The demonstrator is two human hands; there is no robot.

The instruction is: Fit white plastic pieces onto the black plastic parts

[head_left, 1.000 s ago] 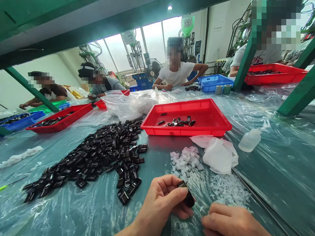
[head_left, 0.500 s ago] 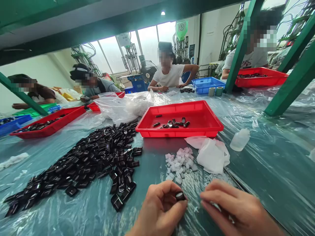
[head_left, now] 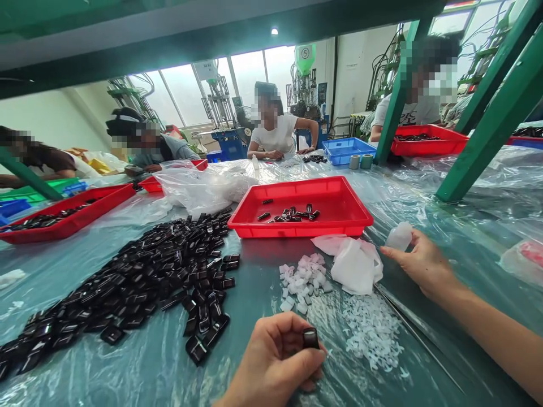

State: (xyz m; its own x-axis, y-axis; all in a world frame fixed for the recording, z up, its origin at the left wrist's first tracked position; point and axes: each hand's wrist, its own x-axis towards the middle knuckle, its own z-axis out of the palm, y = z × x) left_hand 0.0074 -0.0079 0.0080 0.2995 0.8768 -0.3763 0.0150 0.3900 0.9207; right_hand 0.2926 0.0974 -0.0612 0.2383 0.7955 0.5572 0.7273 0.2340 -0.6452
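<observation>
My left hand [head_left: 278, 359] pinches a small glossy black plastic piece [head_left: 310, 338] between thumb and fingers, low in the middle of the view. Off to the right, my right hand [head_left: 418, 260] reaches across the table, its thumb and fingers closed around a small translucent white bottle [head_left: 397, 237]. Left of the bottle lies a crumpled white cloth [head_left: 354, 265]. Small whitish pads [head_left: 307, 277] form a pile just beyond my left hand. Tiny clear-white scraps [head_left: 373, 328] are scattered between my two arms.
A heap of black pieces [head_left: 144, 277] spreads over the left. Behind the pads stands a red tray [head_left: 297, 229] with several black pieces inside. A thin metal rod [head_left: 419, 339] lies at the right. Green posts [head_left: 479, 124] rise on the right. Co-workers sit across the table.
My right hand has moved away from beside the left hand, up and right, and closed on the bottle. My left hand still holds the black piece. The view has shifted slightly.
</observation>
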